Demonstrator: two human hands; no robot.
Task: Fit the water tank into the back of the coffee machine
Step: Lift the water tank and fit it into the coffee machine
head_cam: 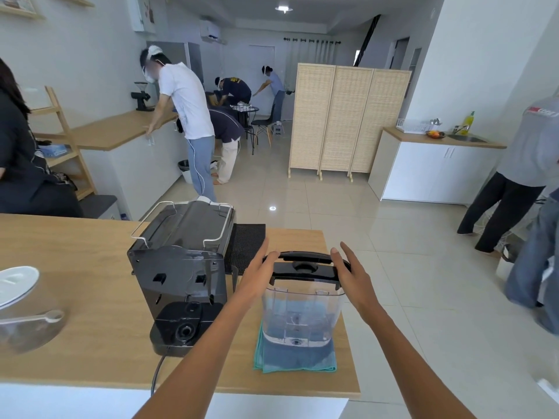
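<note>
A clear plastic water tank [302,316] with a black lid and handle [305,267] stands upright on a folded teal cloth [295,359]. To its left sits the black coffee machine [181,267], its back turned to me, the empty tank bay and round valve seat [185,329] exposed. My left hand [257,272] rests against the lid's left end, fingers spread. My right hand [348,273] is at the lid's right end, fingers spread. Whether either hand grips the tank cannot be told.
The wooden counter [75,267] carries a glass jar with white lid and scoop [21,313] at left and a black mat [246,246] behind the machine. The power cord [157,373] hangs over the near edge. Several people stand around the room.
</note>
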